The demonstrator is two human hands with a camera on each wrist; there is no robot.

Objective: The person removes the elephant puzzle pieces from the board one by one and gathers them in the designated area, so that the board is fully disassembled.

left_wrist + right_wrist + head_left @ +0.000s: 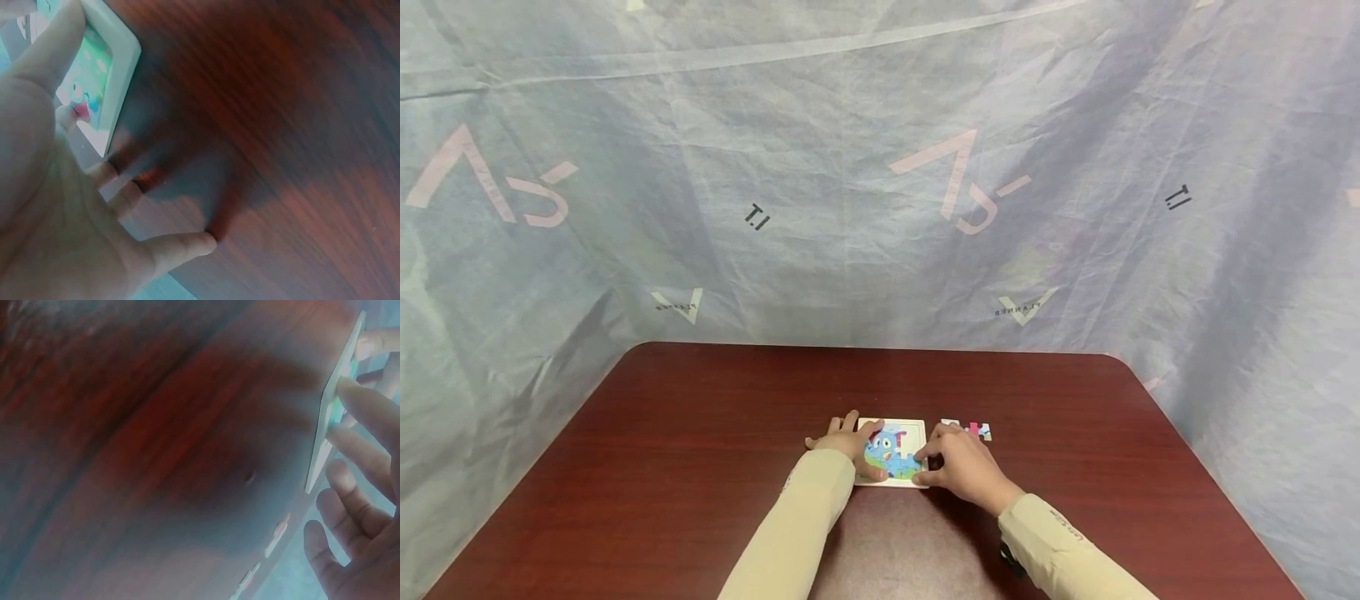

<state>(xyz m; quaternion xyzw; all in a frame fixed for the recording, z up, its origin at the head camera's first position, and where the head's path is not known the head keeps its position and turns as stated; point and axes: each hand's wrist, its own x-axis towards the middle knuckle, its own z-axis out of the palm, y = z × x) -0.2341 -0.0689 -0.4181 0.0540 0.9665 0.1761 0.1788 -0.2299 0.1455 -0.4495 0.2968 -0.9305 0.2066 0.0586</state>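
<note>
The square, cream-framed jigsaw with a blue cartoon figure (895, 482) lies between both hands on the glossy dark-red table (700, 417). Left hand (844, 447) is spread wide, thumb on it; right hand (964, 467) has thumb and index narrowly apart at its right side, can't tell if they're pinching a piece. Sideways pressure there might pop seated pieces loose, imo. Head cam shows the unfilled gap; only the left wrist cam catches the left palm.
</note>
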